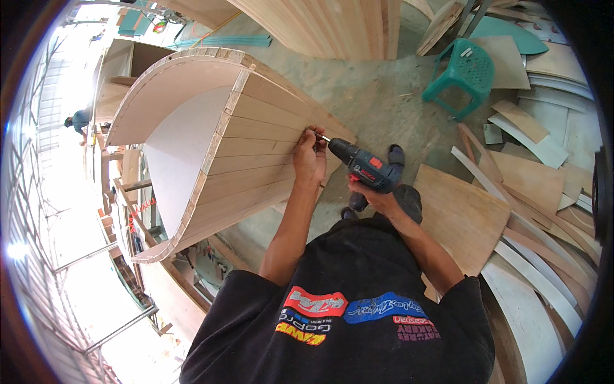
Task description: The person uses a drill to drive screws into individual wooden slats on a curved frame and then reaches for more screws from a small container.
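Note:
My right hand (378,197) is wrapped round the grip of a dark blue and black cordless drill (371,168), which points up and to the left. A thin metal bit (325,138) sticks out of its chuck toward the wooden panel. Right by the bit's tip, my left hand (309,152) has its fingers pinched together against the panel's right part. Whatever small thing lies between those fingers is too small to make out. The panel (262,121) is made of light wooden strips and forms one side of a large curved wooden piece with a pale inner face (185,153).
A green plastic stool (462,73) stands on the concrete floor at the upper right. Wood offcuts and boards (464,208) lie heaped along the right. Another large wooden form (332,25) is at the top. Far left, a person (80,120) is bent beside a wooden structure.

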Available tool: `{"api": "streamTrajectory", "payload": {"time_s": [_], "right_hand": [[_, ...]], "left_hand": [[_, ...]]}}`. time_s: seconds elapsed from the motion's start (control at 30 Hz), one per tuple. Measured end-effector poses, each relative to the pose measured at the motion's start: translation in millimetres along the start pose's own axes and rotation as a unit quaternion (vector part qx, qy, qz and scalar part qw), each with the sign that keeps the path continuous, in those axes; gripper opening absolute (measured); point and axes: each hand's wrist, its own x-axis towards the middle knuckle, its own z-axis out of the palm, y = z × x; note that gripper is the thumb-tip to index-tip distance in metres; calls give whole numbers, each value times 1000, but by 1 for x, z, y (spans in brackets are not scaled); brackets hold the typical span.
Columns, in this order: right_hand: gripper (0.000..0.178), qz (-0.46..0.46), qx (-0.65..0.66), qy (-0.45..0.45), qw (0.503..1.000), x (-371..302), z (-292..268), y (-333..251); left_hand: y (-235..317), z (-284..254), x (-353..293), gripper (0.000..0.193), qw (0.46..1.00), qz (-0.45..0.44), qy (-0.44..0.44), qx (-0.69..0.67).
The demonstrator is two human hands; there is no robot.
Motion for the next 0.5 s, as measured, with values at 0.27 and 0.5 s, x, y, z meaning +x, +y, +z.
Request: {"api": "streamTrajectory", "payload": {"time_s": [0.27, 0.5], "right_hand": [[24, -3, -9, 24, 1000, 1, 5, -7], [20, 30, 7, 6, 999, 5, 2, -10]], "left_hand": [[4, 7, -6, 15, 999, -10, 27, -14], [2, 5, -5, 14, 999, 2, 27, -22]]}}
